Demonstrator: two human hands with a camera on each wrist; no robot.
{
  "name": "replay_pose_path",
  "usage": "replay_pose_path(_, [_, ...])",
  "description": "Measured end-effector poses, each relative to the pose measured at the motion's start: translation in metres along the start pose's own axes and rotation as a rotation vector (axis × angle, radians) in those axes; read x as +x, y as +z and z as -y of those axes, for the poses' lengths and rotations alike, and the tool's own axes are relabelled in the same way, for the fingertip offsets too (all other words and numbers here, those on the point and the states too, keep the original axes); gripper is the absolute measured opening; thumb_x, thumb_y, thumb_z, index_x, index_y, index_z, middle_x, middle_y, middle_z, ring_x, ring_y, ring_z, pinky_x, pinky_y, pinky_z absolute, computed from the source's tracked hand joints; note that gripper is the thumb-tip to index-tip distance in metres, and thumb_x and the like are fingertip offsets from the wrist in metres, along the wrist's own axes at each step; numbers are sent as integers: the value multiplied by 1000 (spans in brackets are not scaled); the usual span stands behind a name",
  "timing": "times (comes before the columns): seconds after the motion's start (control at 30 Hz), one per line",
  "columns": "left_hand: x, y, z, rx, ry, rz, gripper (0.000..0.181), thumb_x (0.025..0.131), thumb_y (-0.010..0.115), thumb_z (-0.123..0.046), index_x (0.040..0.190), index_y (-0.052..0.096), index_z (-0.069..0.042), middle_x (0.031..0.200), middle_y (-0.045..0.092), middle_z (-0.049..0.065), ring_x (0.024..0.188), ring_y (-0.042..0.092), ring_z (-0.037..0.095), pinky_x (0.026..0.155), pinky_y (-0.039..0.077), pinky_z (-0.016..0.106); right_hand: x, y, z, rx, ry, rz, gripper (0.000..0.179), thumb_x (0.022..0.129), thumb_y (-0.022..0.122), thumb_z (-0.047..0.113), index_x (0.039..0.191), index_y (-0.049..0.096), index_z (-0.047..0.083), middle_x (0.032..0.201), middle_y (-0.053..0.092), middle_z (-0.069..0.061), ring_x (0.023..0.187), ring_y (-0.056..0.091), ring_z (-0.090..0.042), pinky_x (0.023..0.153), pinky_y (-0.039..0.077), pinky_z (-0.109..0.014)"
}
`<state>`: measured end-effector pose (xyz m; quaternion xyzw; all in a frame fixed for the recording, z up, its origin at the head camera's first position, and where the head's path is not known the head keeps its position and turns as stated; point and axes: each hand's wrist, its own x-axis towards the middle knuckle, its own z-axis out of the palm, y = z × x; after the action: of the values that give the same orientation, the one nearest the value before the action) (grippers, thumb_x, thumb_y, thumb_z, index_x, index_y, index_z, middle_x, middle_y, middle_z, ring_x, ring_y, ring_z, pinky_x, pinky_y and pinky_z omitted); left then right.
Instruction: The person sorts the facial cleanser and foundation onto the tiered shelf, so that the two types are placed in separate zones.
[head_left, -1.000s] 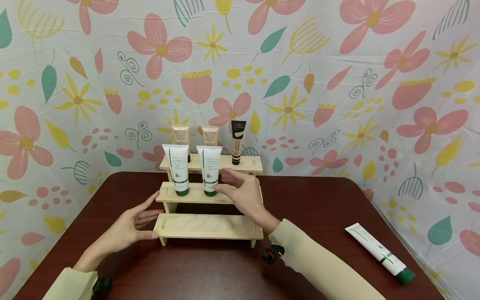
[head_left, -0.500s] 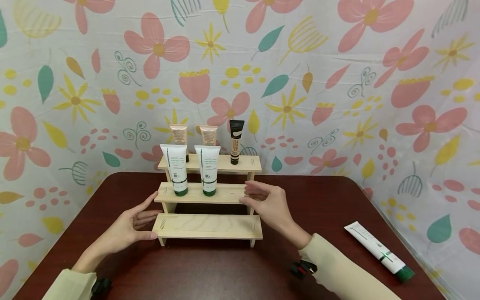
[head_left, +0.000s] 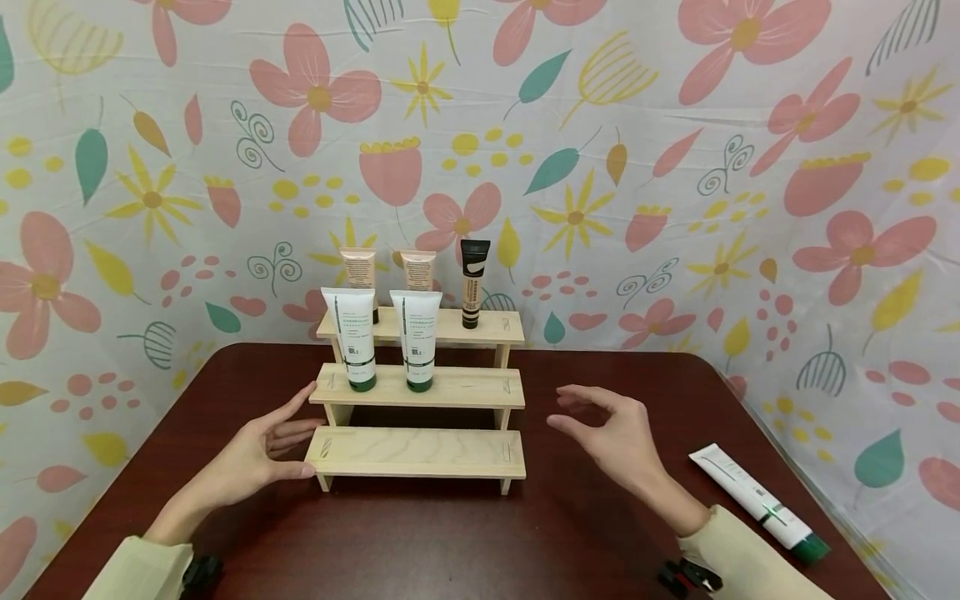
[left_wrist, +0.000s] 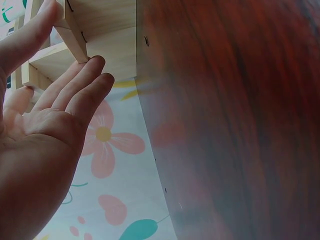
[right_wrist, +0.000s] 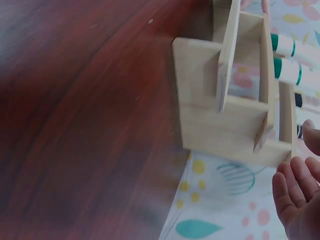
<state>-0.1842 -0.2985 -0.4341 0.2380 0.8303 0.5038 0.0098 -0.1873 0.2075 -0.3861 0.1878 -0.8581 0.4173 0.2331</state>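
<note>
A three-step wooden display stand [head_left: 416, 454] stands on the table. My left hand [head_left: 251, 457] rests its fingers against the stand's left side, mostly straight; the left wrist view shows the fingertips [left_wrist: 95, 62] at the wood. Two white tubes with green caps, one left [head_left: 354, 337] and one right [head_left: 417, 337], stand upright on the middle step. On the top step are two beige tubes [head_left: 360, 267], partly hidden, and a black-and-beige tube [head_left: 472, 287]. To the right of the stand, my right hand [head_left: 618, 433] hovers over the table with nothing between its relaxed fingers.
Another white tube [head_left: 757, 500] with a green cap lies on the dark wooden table [head_left: 420, 550] at the right. Behind the table hangs a flower-patterned cloth [head_left: 600, 275]. The stand's lowest step holds no tube.
My right hand has moved away from the right white tube on the middle step, rightwards past the stand's edge. That tube stays standing. My left hand has kept its place.
</note>
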Motion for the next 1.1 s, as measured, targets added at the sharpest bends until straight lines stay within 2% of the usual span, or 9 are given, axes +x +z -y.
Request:
replay_pose_path(0.27, [-1, 0, -1, 3, -6, 3, 110, 84, 90, -10, 170, 22, -17, 156, 43, 32, 128, 59, 49, 97, 54, 34, -13, -29, -21, -31, 5, 63, 37, 82, 93, 15, 116, 80, 19, 104, 78, 6, 95, 73, -17, 77, 54, -21])
replay_pose_path(0.5, [-1, 1, -1, -4, -13, 7, 110, 85, 89, -8, 170, 21, -17, 160, 37, 30, 129, 58, 49, 97, 54, 38, -23, -58, -42, -25, 2, 118, 38, 82, 93, 13, 116, 80, 19, 104, 78, 1, 98, 70, -12, 80, 53, -23])
replay_pose_path(0.67, [0, 0, -1, -4, -10, 10, 110, 85, 89, -8, 170, 20, -17, 160, 38, 30, 130, 58, 49, 97, 54, 39, -30, -80, -53, -101, 25, 132, 38, 81, 94, 17, 115, 80, 21, 104, 77, 6, 99, 70, -11, 82, 51, -18])
replay_pose_path(0.8, [0, 0, -2, 0, -15, 9, 111, 84, 89, -8, 171, 20, -18, 157, 41, 33, 129, 58, 49, 97, 54, 42, -34, -100, -63, -135, 49, 173, 40, 82, 94, 18, 119, 78, 18, 104, 76, 5, 94, 71, -11, 74, 54, -19])
replay_pose_path(0.9, [-1, 0, -2, 4, -18, 8, 111, 84, 90, -9, 171, 20, -18, 155, 43, 34, 129, 59, 49, 97, 54, 41, -37, -114, -72, -129, 64, 217, 45, 83, 92, 16, 125, 76, 14, 103, 75, 2, 88, 71, -12, 67, 57, -25])
replay_pose_path(1.1, [-1, 1, -2, 10, -9, 6, 110, 85, 90, -9, 170, 21, -17, 156, 44, 32, 128, 59, 49, 97, 54, 37, -46, -137, -92, -143, 67, 275, 50, 86, 89, 14, 133, 71, 10, 104, 72, 2, 85, 69, -11, 65, 55, -28])
